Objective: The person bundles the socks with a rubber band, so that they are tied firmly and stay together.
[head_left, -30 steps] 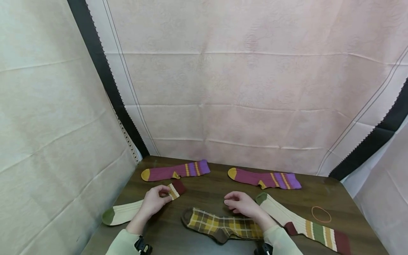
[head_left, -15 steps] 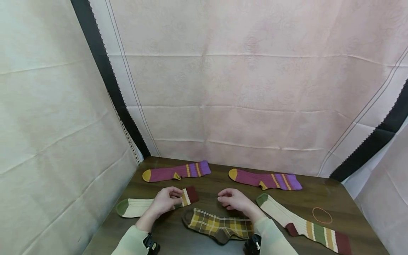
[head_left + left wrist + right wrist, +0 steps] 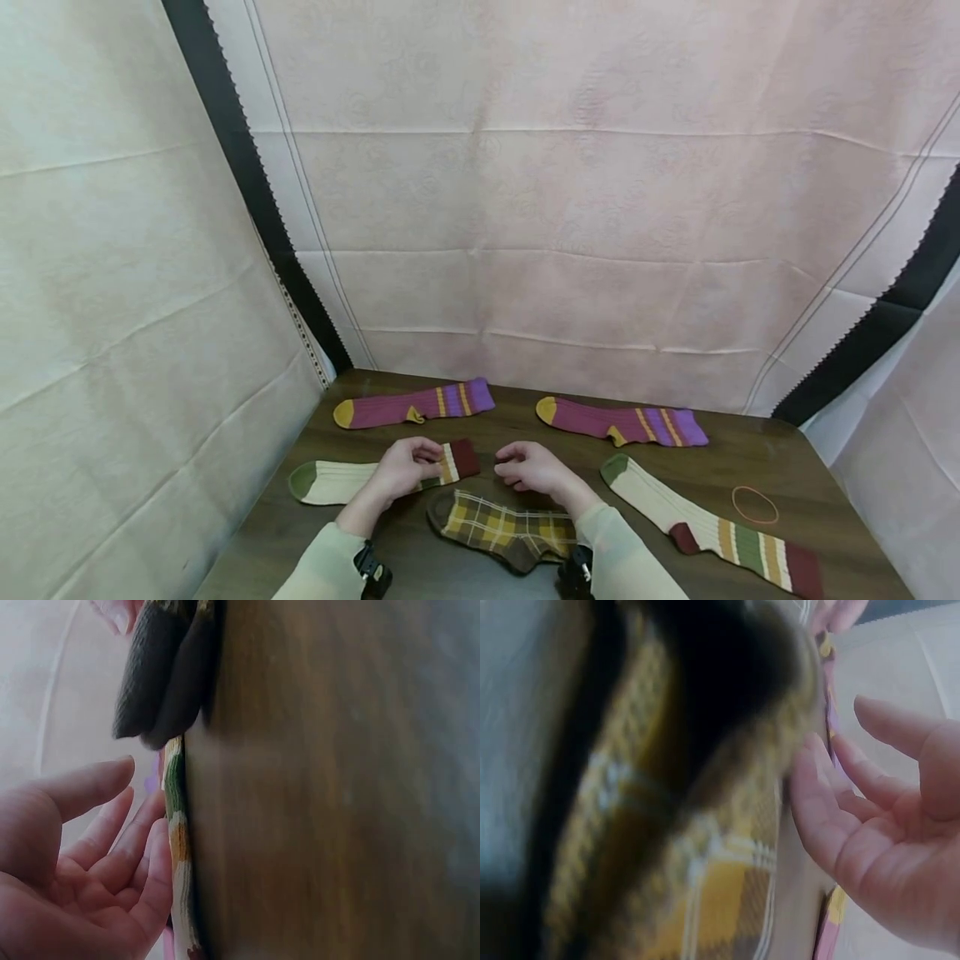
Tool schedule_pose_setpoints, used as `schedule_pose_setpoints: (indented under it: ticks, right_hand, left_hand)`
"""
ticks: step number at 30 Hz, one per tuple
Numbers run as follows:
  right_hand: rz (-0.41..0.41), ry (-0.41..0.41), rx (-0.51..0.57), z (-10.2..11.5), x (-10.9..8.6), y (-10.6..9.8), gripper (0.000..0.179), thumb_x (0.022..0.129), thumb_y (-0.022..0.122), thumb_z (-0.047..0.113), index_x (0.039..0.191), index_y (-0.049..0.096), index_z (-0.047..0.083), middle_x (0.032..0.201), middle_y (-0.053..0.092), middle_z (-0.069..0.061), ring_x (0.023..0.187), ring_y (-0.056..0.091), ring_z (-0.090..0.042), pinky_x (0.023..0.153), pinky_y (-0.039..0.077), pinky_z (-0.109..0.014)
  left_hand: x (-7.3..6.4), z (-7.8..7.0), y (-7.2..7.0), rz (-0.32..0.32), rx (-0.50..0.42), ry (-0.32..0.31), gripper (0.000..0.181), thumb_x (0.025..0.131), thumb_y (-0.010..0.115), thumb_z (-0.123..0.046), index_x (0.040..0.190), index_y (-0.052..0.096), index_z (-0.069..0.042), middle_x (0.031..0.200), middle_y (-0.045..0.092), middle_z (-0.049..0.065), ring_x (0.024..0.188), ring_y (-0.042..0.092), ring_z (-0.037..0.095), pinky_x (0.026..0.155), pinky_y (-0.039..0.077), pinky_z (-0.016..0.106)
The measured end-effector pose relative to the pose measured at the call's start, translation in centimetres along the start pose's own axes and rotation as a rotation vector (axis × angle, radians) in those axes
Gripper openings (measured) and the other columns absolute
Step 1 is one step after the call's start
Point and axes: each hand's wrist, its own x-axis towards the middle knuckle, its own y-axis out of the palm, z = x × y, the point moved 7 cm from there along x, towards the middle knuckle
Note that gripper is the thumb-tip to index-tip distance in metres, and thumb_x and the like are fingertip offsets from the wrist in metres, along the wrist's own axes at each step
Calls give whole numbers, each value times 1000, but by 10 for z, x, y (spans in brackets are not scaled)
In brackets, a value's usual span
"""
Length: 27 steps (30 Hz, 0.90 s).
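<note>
A cream sock (image 3: 341,482) with a green toe and a maroon cuff lies flat at the left of the table. Over its striped end is my left hand (image 3: 411,467), fingertips at the fabric; in the left wrist view the thumb (image 3: 101,786) stands apart from the loosely bent fingers. My right hand (image 3: 534,468) holds nothing, its fingers relaxed just behind a yellow-and-brown plaid sock (image 3: 502,530). That sock lies in front of both hands, partly hidden by the right wrist. A matching cream sock (image 3: 663,504) lies slanted to the right.
Two purple socks with yellow toes lie along the back, one left (image 3: 412,406) and one right (image 3: 622,421). An orange rubber band (image 3: 755,505) sits at the far right of the brown table (image 3: 840,508). Pale cloth (image 3: 585,250) walls the back and sides.
The left cream sock has slid right and straightened, with my left hand moving along with it. My right hand has shifted left, toward the left one. The other socks have stayed put.
</note>
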Motion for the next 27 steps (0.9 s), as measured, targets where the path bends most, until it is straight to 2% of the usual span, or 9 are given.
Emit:
schedule_pose_setpoints:
  ticks: [5, 13, 16, 21, 27]
  right_hand:
    - [-6, -11, 10, 7, 3, 11, 47, 104, 71, 15, 143, 58, -9, 112, 73, -12, 103, 73, -31, 88, 62, -46]
    - [-94, 11, 38, 7, 9, 16, 52, 107, 65, 15, 145, 52, -17, 120, 74, -22, 104, 74, -36, 87, 63, -46]
    - [-117, 23, 54, 6, 13, 16, 50, 106, 66, 16, 141, 55, -18, 118, 74, -23, 102, 75, -35, 85, 63, -45]
    - [-160, 45, 49, 4, 16, 15, 36, 106, 66, 17, 126, 69, -13, 108, 75, -17, 94, 75, -29, 81, 64, -41]
    - [-217, 67, 13, 1, 17, 13, 28, 104, 68, 17, 117, 75, -7, 99, 75, -12, 83, 72, -21, 73, 64, -37]
  left_hand:
    - [4, 2, 5, -1, -16, -8, 28, 95, 79, -2, 122, 71, 3, 115, 73, 12, 100, 67, 24, 83, 57, 39]
    - [9, -2, 14, 8, -22, 5, 30, 94, 80, -2, 122, 71, 3, 118, 73, 13, 98, 67, 22, 81, 57, 37]
    - [10, -3, 13, 2, -25, -3, 30, 94, 80, -1, 122, 71, 3, 117, 73, 14, 97, 66, 22, 78, 56, 35]
    - [10, -5, 17, 18, -30, -17, 30, 94, 79, 0, 123, 71, 3, 117, 73, 13, 96, 66, 20, 76, 55, 34]
    - [12, -7, 19, 19, -20, 0, 30, 94, 79, 0, 123, 71, 4, 116, 73, 15, 97, 66, 21, 77, 57, 34]
